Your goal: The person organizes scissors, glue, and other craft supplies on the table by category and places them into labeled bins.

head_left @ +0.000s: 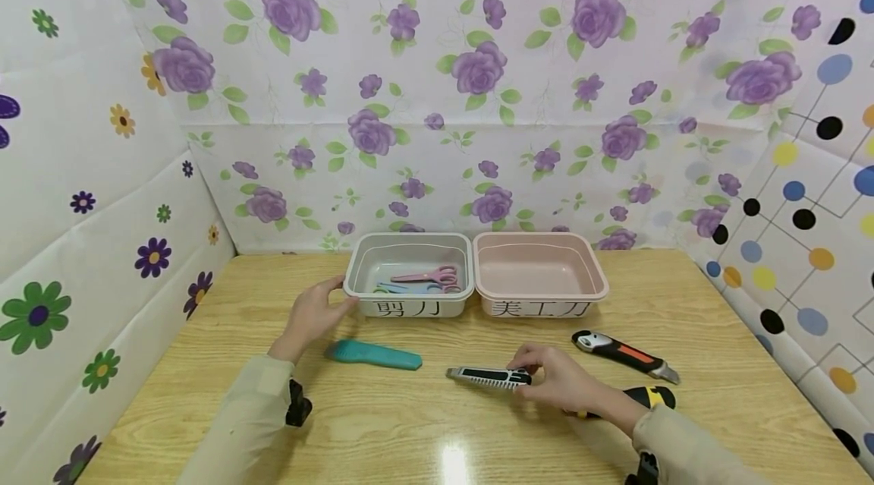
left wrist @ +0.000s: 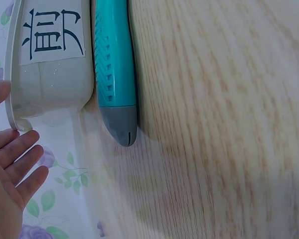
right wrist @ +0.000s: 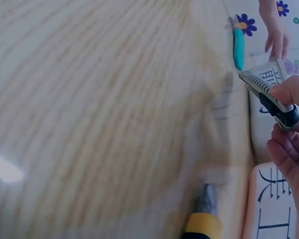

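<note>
My right hand (head_left: 556,379) pinches a silver and black utility knife (head_left: 488,376) by its rear end, close over the table. In the right wrist view, the thumb lies along the top of the knife (right wrist: 269,97) and the fingers curl below. My left hand (head_left: 315,318) is at the left end of a grey bin (head_left: 410,308), its thumb at the rim and its other fingers extended in the left wrist view. Inside that bin lie several scissors (head_left: 426,276), pink, blue and green. A teal utility knife (head_left: 377,354) with a grey tip lies before the bin.
A pink bin (head_left: 539,303) with a Chinese label stands right beside the grey one. On the right lies a black and red utility knife (head_left: 624,354). A yellow and black tool (head_left: 652,397) is partly hidden under my right wrist. Patterned cloth (head_left: 437,90) walls the table.
</note>
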A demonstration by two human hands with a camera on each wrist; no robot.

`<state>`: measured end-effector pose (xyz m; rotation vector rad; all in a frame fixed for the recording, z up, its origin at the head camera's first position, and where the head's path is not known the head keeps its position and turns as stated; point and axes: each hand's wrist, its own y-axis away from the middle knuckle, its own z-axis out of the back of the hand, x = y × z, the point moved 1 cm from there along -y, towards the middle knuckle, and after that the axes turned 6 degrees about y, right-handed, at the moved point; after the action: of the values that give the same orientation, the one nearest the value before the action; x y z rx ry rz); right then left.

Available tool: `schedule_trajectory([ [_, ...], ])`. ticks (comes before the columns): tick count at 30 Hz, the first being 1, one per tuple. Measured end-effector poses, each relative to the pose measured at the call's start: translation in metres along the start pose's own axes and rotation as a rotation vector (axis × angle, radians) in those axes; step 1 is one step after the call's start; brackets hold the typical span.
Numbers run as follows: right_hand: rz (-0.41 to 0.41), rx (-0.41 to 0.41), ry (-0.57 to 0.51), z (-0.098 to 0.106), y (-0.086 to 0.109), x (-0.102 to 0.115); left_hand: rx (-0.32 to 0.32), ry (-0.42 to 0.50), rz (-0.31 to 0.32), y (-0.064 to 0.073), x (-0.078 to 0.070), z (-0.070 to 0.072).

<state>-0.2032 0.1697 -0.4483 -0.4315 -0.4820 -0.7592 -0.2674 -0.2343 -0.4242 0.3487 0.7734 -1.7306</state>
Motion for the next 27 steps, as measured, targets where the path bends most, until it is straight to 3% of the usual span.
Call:
schedule_trajectory([
  [15,0.073,-0.088,0.071,0.029,-0.004,0.002,0.008,-0.001,0.006,0.0,0.002,0.0],
  [27,0.117,-0.125,0.069,0.052,-0.005,0.007,0.013,-0.004,0.002,0.0,0.003,0.0],
])
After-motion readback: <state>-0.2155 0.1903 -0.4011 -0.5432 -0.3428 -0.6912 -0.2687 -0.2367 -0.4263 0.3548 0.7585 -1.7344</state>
